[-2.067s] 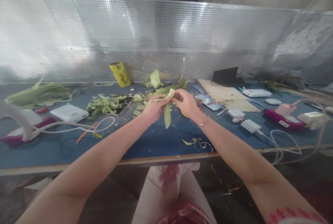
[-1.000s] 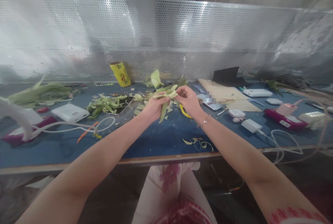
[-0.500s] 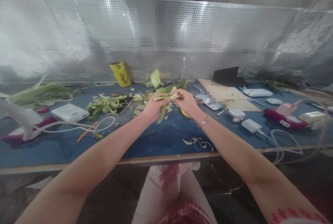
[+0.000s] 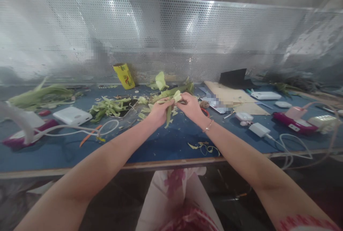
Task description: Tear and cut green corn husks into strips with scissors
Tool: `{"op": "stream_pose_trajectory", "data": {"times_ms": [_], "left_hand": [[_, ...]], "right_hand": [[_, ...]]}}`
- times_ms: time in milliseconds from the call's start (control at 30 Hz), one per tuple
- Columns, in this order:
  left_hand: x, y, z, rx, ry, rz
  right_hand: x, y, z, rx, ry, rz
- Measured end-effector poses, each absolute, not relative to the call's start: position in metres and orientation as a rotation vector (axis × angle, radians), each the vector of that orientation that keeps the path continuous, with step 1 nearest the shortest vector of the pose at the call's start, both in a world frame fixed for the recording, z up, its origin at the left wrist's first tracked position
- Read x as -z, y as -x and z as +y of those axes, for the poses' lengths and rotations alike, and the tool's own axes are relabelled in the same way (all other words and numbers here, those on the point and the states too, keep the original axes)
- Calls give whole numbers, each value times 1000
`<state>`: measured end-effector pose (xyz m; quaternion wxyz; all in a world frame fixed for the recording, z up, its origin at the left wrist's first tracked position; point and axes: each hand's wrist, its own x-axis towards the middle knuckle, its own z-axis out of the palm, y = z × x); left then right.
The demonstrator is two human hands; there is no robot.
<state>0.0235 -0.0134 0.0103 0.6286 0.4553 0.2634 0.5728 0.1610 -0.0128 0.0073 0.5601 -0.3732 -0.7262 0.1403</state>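
Both hands pinch one green leaf strip above the blue table.

Left hand (image 4: 158,112) and right hand (image 4: 190,106) meet over the table (image 4: 160,145); the fingers of each are closed on the leaf strip (image 4: 171,103), its pale top between the two sets of fingertips, its darker tail hanging below the left fingers. Just beyond the fingers lies a pile of leaf scraps (image 4: 108,106). Farther behind stands a yellow packet (image 4: 124,75). Right of the right fingers, a white charger (image 4: 257,129).
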Motion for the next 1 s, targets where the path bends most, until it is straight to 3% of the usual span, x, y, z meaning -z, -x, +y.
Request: {"op": "stream_pose_trajectory", "data": {"times_ms": [233,500,1000], "left_hand": [[-17,-25,-13,-1454,-918,646],[-25,-16,-13,-1263,-1029,797],[-18,-16,-12,-1117,-1112,800]], "right_hand": [[-5,-155,-15,-601,819,-1633],[-3,-160,-8,-810,818,-1515],[-9,-163,-10,-741,886,-1538]]}}
